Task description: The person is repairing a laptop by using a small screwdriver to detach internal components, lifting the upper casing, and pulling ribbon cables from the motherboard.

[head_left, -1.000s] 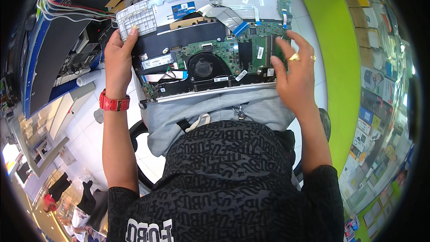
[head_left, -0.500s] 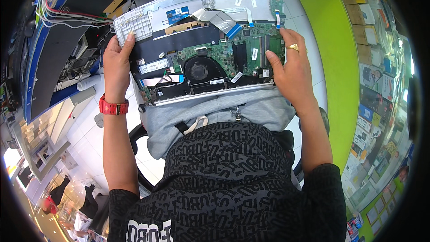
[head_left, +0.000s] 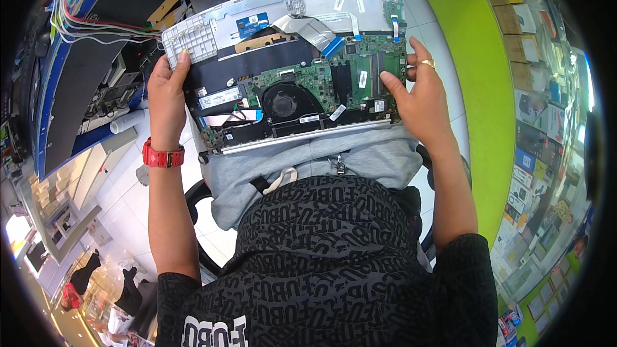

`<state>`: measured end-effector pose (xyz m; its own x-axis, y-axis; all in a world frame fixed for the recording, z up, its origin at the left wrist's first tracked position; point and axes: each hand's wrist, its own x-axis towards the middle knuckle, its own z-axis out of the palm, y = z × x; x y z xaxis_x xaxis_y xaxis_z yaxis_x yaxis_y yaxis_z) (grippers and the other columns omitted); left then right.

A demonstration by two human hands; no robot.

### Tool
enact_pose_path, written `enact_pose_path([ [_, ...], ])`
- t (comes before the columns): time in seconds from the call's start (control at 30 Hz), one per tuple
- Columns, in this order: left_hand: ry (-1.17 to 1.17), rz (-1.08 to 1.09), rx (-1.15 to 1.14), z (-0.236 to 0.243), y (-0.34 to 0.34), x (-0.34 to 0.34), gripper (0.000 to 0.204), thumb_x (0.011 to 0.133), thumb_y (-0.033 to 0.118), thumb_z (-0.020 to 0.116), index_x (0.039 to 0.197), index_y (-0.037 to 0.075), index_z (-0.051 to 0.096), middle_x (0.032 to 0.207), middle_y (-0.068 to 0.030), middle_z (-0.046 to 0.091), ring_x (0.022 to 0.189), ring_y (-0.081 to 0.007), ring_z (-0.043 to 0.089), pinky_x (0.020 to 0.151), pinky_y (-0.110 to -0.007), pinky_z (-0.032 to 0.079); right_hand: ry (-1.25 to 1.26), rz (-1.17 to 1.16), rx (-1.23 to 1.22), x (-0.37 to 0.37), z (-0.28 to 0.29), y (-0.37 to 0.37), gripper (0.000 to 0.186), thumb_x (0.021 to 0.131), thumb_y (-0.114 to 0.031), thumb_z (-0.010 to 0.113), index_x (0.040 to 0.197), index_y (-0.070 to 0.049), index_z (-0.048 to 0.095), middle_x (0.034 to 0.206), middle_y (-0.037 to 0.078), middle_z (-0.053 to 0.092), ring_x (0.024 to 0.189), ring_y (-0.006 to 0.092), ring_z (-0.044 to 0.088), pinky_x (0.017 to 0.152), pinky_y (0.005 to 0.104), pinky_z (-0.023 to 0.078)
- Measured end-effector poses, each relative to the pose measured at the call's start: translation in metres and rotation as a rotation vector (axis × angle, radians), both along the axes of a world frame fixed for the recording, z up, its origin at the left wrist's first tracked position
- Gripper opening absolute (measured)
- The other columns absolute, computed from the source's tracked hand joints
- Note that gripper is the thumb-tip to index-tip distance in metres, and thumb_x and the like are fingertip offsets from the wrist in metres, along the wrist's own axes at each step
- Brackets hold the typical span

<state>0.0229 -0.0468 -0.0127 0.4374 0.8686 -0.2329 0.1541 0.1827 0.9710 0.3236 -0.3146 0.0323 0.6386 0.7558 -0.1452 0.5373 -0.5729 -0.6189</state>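
An opened laptop (head_left: 218, 71) rests on my lap at its near edge, its insides facing up. A green circuit board (head_left: 321, 77), a black round fan (head_left: 285, 101) and a narrow storage stick (head_left: 222, 97) show in it. Loose ribbon cables (head_left: 308, 29) lie across the board's far side. My left hand (head_left: 168, 87) is closed round the laptop's left side, thumb on the white ribbed panel (head_left: 196, 40). My right hand (head_left: 421, 93) holds the right side, its thumb over the board by the memory slot (head_left: 377, 74) and its fingers along the outer edge.
A bundle of thin wires (head_left: 96, 32) runs from the dark desk (head_left: 83, 90) toward the laptop's far left corner. A bright green counter edge (head_left: 475, 83) bounds the right, with a glass case of boxes (head_left: 530, 115) beyond it.
The fingers of my right hand have lifted and shifted outward along the laptop's right edge. The laptop has moved slightly left; my left hand keeps its hold.
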Motion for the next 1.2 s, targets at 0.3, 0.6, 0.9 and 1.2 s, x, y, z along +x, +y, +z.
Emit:
enact_pose_path([
  [0.3,0.052,-0.011,0.023,0.001,0.000,0.000,0.033,0.109,0.026,0.062,0.126,-0.001,0.066,0.119,-0.0067,0.074,0.101,-0.0074,0.065,0.094,-0.024,0.049,0.035,0.055,0.029,0.010,-0.009,-0.003,0.061,0.098,-0.023,0.070,0.147,0.006,0.049,0.116,0.020,0.069,0.095,0.0293,0.069,0.086,0.0403,0.054],
  [0.6,0.046,-0.011,0.022,0.002,0.000,0.001,0.034,0.109,0.026,0.062,0.126,-0.002,0.065,0.119,-0.0080,0.074,0.102,-0.0074,0.065,0.094,-0.024,0.049,0.299,-0.015,0.167,0.029,-0.022,-0.009,0.043,0.104,-0.010,0.060,0.143,0.007,0.053,0.095,0.008,0.066,0.084,0.0142,0.061,0.079,0.0305,0.050],
  [0.9,0.045,-0.055,-0.006,-0.004,0.005,-0.006,0.038,0.110,0.029,0.060,0.132,-0.001,0.063,0.127,-0.0073,0.072,0.111,-0.0089,0.064,0.102,-0.026,0.046,0.369,-0.040,0.190,0.030,-0.020,-0.007,0.041,0.105,-0.010,0.057,0.142,0.007,0.054,0.099,0.009,0.069,0.091,0.0152,0.065,0.087,0.0297,0.051],
  [1.2,0.065,-0.047,0.000,-0.003,0.005,-0.006,0.037,0.110,0.028,0.060,0.131,-0.001,0.063,0.125,-0.0074,0.072,0.110,-0.0093,0.065,0.100,-0.026,0.047,0.453,-0.058,0.184,0.041,-0.026,-0.011,0.039,0.106,-0.013,0.057,0.139,0.008,0.057,0.110,0.015,0.073,0.101,0.0190,0.068,0.094,0.0322,0.052],
])
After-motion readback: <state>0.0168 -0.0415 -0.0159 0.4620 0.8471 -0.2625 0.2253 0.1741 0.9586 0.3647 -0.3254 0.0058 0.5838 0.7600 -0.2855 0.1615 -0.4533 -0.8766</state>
